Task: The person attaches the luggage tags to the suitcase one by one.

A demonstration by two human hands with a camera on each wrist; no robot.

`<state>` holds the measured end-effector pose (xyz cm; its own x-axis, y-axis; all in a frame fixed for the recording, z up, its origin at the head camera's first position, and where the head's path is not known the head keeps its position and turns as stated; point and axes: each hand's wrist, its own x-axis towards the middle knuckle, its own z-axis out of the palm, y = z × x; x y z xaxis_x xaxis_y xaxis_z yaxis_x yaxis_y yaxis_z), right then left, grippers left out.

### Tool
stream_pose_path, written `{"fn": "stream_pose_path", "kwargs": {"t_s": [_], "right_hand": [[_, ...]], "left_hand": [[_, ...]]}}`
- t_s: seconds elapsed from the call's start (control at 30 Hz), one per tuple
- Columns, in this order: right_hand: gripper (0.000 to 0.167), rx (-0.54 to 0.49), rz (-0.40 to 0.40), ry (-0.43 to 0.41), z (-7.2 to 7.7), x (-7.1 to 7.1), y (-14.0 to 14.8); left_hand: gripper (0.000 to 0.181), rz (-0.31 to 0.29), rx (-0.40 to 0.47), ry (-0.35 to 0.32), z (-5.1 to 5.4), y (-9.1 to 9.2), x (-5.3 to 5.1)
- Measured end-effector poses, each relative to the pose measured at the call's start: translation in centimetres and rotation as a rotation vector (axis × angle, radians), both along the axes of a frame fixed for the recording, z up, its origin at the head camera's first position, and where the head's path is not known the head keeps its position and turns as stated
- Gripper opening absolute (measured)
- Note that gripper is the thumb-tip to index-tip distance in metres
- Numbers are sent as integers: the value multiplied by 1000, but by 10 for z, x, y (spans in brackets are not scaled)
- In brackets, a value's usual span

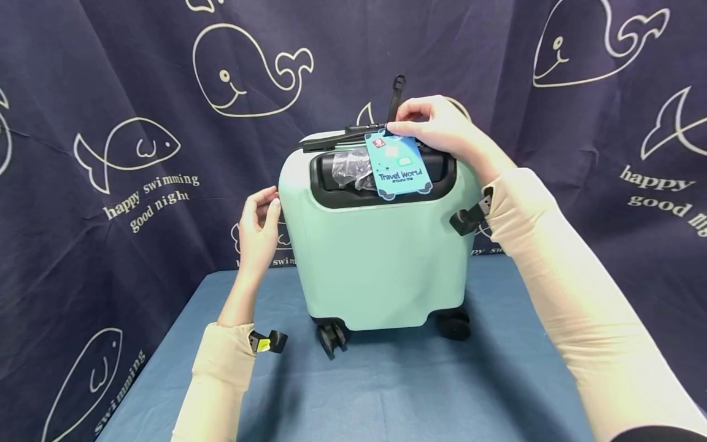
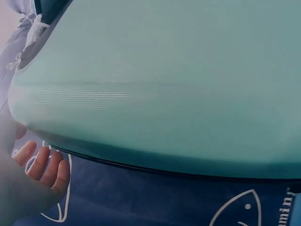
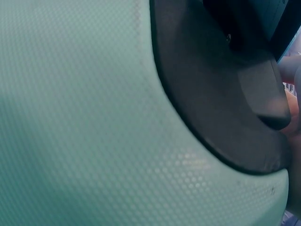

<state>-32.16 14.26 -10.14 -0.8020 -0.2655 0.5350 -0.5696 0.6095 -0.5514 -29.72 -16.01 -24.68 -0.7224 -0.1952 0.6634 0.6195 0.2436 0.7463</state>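
Note:
A mint-green suitcase [image 1: 381,264] stands upright on its black wheels, filling most of both wrist views. From its black top recess hangs a blue luggage tag [image 1: 399,164] printed "Travel World", with a black strap [image 1: 395,98] sticking up above it. My right hand [image 1: 442,126] pinches the strap near its base, between thumb and fingers, over the suitcase top. Beside the upper left side of the case is my left hand [image 1: 259,230], its fingers loosely bent and holding nothing. Its fingertips are at the case edge; whether they touch it I cannot tell.
Clear crumpled plastic wrap [image 1: 352,169] covers part of the handle in the recess. The suitcase stands on a blue-covered table [image 1: 353,393]. Behind hangs a dark blue curtain [image 1: 342,37] with whale and fish outlines.

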Motion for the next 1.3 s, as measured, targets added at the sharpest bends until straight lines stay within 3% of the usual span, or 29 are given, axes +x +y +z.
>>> {"fn": "stream_pose_path", "kwargs": {"t_s": [0.43,0.7,1.03,1.3], "right_hand": [[20,27,-20,-4,0,0,1],[23,14,-44,-33,1,2,2],[28,53,-91,-12,2,3,3],[27,36,-87,-36,1,3,2]], "left_hand": [[27,11,-48,69,32,3,-5],[30,16,-68,84,55,12,8],[26,4,-103,157,75,15,-11],[26,4,-144,167,93,25,-13]]}}
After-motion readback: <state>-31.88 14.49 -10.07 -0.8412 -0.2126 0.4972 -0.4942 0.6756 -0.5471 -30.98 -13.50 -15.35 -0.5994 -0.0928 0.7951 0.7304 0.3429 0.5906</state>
